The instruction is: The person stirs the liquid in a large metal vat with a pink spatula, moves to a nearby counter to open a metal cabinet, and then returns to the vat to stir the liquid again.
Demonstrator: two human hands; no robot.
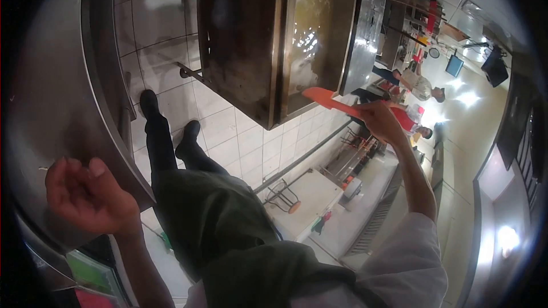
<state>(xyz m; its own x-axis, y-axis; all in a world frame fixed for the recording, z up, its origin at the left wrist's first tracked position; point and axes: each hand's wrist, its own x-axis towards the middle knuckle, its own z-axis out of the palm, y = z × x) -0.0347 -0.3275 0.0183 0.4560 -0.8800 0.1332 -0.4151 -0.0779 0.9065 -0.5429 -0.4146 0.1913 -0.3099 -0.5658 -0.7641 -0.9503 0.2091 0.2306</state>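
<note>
My right hand is wrapped around the handle of an orange knife. Its broad orange blade points left, overlapping the near corner of a steel vat in this view. Inside the vat is a yellowish, shiny liquid with pale foam or scum on it. My left hand is over a steel counter, palm turned up, fingers loosely curled and the thumb apart, with nothing visible in the palm. A tiny pale tip shows beside its fingers.
White floor tiles lie between counter and vat, with my dark shoes on them. Two people stand farther off among kitchen equipment. A stool stands by a white work surface. A pipe juts from the vat's base.
</note>
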